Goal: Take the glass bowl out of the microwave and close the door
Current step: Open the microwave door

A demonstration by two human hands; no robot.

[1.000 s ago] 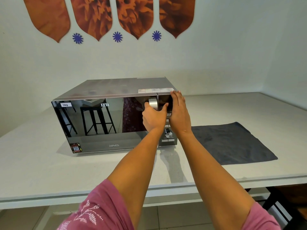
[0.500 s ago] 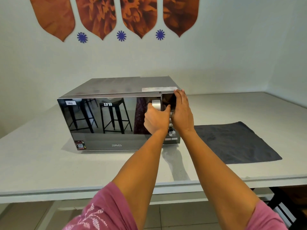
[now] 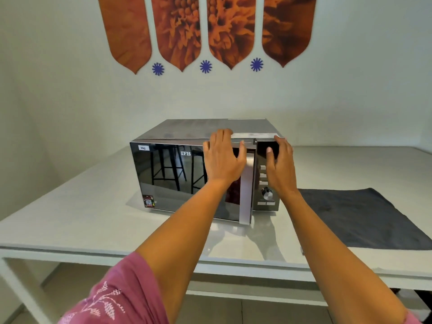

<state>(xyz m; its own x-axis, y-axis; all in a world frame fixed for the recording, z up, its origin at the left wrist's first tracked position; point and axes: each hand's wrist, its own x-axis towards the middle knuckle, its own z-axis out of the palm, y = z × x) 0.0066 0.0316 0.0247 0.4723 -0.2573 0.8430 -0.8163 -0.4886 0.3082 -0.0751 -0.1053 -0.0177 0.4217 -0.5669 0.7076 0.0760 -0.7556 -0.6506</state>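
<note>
A silver microwave (image 3: 198,127) with a mirrored black door (image 3: 168,181) stands on the white table (image 3: 77,220). The door is ajar by a small gap at its right edge, where the silver vertical handle (image 3: 246,197) sticks forward. My left hand (image 3: 222,157) is open with fingers spread, over the door's upper right part, fingertips at its top edge. My right hand (image 3: 279,169) lies flat against the control panel, fingertips at the microwave's top right corner. The glass bowl is not visible; the reflecting door hides the inside.
A dark grey cloth (image 3: 364,218) lies flat on the table right of the microwave. A knob (image 3: 267,194) and buttons sit on the panel below my right hand. The wall is close behind, and the table's front edge is near me.
My left hand has let go of the handle and moved up with fingers spread. The door now stands slightly ajar. My right hand stays on the control panel. The camera has moved closer.
</note>
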